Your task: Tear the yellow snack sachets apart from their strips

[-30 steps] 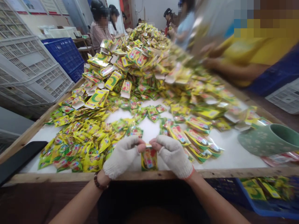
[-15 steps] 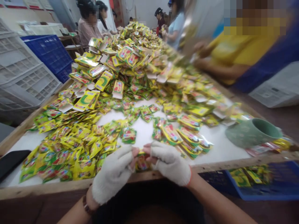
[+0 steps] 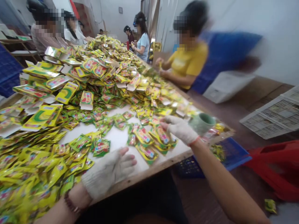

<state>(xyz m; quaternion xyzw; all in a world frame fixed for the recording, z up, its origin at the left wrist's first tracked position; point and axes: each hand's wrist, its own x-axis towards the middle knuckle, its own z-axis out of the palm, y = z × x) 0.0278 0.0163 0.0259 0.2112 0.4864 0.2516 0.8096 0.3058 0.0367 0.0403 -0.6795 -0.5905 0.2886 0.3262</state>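
Note:
My left hand, in a white glove with bare fingertips, is open over the table's front edge with nothing in it. My right hand, gloved the same way, has its fingertips at a packet in a small group of filled yellow-green packets; whether it grips the packet is blurred. Beside that group lies another long packet. A small green sachet rests just beyond my left hand. Many yellow sachets cover the table at the left.
A big heap of flat yellow boxes fills the table's middle. A green mug stands at the right edge, above a blue crate. A person in yellow works across on the right; a red stool stands on the floor.
The view has swung right. My hands, together before at a packet by the table edge, are apart: the left has opened, the right has moved out to the packet group.

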